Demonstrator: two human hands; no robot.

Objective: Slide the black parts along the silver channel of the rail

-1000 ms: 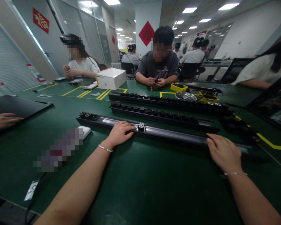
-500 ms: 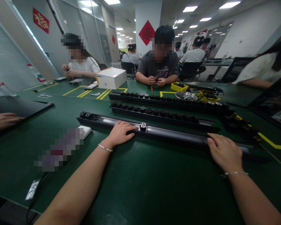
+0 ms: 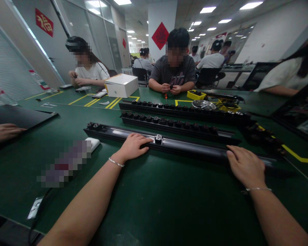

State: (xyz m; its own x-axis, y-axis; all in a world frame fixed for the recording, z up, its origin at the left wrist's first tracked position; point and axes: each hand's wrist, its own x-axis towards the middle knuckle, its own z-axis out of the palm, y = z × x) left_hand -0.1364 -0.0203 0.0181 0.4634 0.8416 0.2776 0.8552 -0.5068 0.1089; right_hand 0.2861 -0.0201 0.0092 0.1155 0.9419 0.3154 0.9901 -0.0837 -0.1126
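Observation:
A long black rail [image 3: 190,147] lies across the green table [image 3: 154,205] in front of me. My left hand [image 3: 132,147] rests on the rail with its fingertips against a small black socket module [image 3: 158,139] seated in the rail's channel. My right hand [image 3: 246,166] lies flat on the rail's right part, pressing it down. Two more socket modules [image 3: 94,126] sit at the rail's left end.
Two further black rails [image 3: 174,123] filled with several modules lie behind mine. A white box [image 3: 121,85], yellow bins [image 3: 195,95] and a metal bowl [image 3: 203,104] stand farther back. Several people sit across the table; another person's hand [image 3: 3,131] rests at the left edge.
The socket module and my left fingertips have slid a little to the right along the rail. My right hand has stayed in place.

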